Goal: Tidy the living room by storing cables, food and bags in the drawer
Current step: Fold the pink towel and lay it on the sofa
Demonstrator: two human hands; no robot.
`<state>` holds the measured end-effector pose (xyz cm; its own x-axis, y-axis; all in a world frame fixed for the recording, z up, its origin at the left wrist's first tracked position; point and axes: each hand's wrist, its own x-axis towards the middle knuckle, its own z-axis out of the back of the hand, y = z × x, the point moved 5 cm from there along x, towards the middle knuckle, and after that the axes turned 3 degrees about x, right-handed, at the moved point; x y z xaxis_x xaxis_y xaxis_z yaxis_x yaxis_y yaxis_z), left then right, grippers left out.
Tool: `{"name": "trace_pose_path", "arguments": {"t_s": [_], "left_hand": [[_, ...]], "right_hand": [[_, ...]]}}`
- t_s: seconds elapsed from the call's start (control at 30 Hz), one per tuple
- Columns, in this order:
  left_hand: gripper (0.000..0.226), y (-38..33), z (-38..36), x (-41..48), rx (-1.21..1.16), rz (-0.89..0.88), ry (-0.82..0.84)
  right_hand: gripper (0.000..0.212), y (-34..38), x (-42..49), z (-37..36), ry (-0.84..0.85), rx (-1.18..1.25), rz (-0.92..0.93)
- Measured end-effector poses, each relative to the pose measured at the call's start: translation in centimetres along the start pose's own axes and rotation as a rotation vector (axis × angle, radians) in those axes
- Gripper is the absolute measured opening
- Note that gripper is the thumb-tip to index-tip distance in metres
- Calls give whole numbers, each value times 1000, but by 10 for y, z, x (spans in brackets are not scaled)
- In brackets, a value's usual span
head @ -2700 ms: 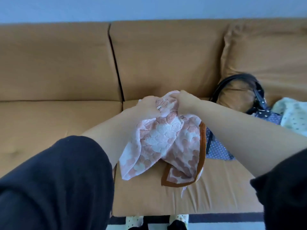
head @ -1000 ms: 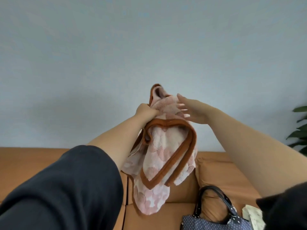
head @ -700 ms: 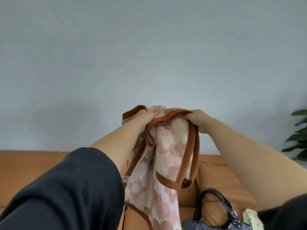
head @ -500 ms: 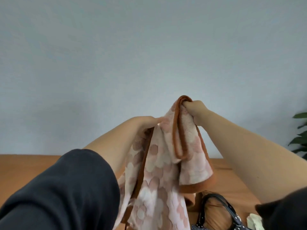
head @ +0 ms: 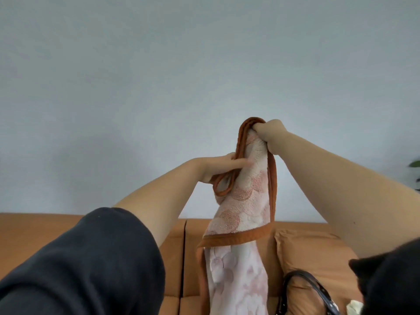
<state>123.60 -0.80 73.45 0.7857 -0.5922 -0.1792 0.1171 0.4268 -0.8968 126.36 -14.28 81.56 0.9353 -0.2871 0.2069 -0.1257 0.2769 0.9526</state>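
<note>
Blanket (head: 246, 201), pink-patterned with brown trim, hangs in front of the tan sofa (head: 34, 235), and I see the right hand (head: 270, 135) fisted on its top fold, the left hand (head: 218, 168) lower left pinching the trim with fingers curled, and a dark bag handle (head: 318, 289) near right.

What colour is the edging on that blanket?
Rusty brown edging on a pink-and-white patterned blanket, seen in the head view.

The blanket (head: 241, 223) hanging below the right hand's fingers (head: 261, 128) runs off the bottom edge; the bag (head: 318, 289) and a plant leaf (head: 414, 164) are cut off too.
</note>
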Motion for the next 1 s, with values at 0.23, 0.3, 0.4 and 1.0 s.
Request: {"name": "trace_pose_path", "arguments": {"t_s": [0.23, 0.3, 0.4, 1.0], "left_hand": [[21, 2, 26, -1, 430, 109, -289], [11, 4, 41, -8, 525, 140, -531], [13, 11, 63, -20, 565, 162, -857], [26, -2, 48, 5, 222, -55, -445]], "right_hand": [[28, -15, -12, 9, 203, -78, -25], [26, -23, -14, 14, 292, -225, -28], [6, -31, -16, 27, 215, -698, 109], [71, -62, -21, 4, 687, -339, -9]]}}
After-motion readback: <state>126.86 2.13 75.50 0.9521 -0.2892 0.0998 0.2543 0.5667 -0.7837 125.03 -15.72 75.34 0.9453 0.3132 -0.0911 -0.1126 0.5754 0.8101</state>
